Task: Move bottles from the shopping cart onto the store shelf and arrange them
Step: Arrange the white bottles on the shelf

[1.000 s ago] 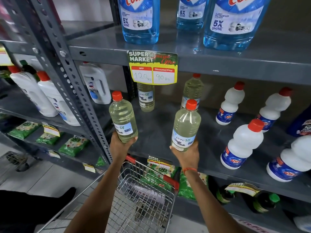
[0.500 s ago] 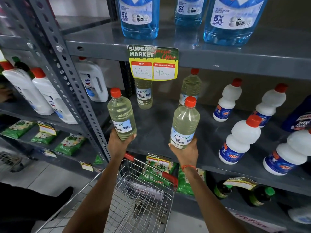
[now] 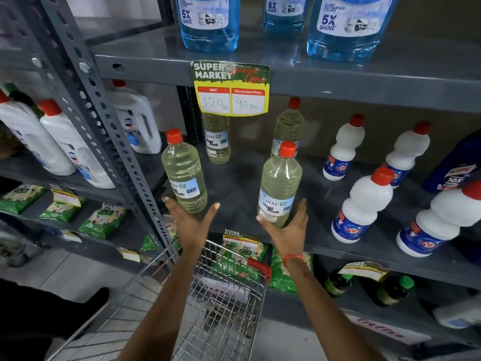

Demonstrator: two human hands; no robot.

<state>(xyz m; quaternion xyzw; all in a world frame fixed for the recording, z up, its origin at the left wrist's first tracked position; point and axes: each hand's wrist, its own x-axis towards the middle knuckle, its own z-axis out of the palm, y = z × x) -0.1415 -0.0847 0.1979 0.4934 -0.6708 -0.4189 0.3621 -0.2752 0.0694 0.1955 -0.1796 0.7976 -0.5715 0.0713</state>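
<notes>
The grey shelf [image 3: 234, 183] carries two pale yellow bottles at the back and two more at the front edge. The left front bottle [image 3: 184, 175] and the right front bottle [image 3: 279, 186] stand upright. The left hand [image 3: 191, 222] and right hand [image 3: 285, 227] are spread wide just below them, gripping nothing. The placing step looks finished; next likely comes a reach down into the cart [image 3: 226, 290], whose contents cannot be told.

1. The left hand [image 3: 191, 222] held the left bottle [image 3: 184, 175] before. Now its fingers are spread and it has let go.
2. The right hand [image 3: 286, 230] has let go of the right bottle [image 3: 279, 186] too.
3. Both bottles now stand on the shelf [image 3: 242, 178] by themselves.
</notes>
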